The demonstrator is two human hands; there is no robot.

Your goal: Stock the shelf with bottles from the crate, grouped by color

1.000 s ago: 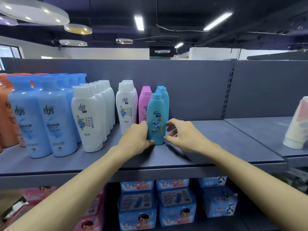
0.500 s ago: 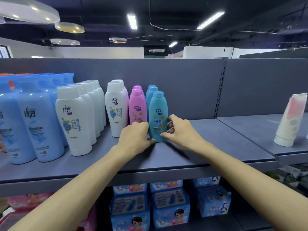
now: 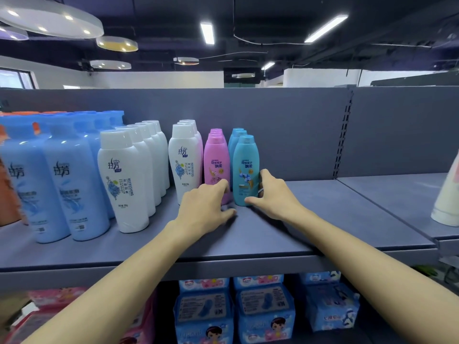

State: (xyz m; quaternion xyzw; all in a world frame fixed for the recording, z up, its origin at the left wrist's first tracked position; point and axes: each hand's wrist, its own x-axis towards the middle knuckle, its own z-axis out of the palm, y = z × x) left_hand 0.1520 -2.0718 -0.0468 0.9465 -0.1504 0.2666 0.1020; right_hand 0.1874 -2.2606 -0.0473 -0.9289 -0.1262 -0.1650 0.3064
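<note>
A teal bottle (image 3: pixel 246 175) stands upright on the grey shelf (image 3: pixel 248 247), at the front of a short teal row and beside a row of pink bottles (image 3: pixel 216 167). My right hand (image 3: pixel 275 194) holds the teal bottle low down, fingers on its right side and thumb at its base. My left hand (image 3: pixel 206 207) rests on the shelf in front of the pink row, fingertips against the front pink bottle, holding nothing. The crate is out of view.
Left of the pink row stand white bottles (image 3: pixel 185 160), more white bottles (image 3: pixel 124 180), blue bottles (image 3: pixel 72 184) and orange ones at the edge. A pale tube (image 3: pixel 447 202) stands on the adjoining shelf at right. Packaged goods (image 3: pixel 263 309) fill the lower shelf.
The teal bottle has slid back on the shelf, up against the teal row and level with the front pink bottle. My left hand has left it and shifted in front of the pink bottle.
</note>
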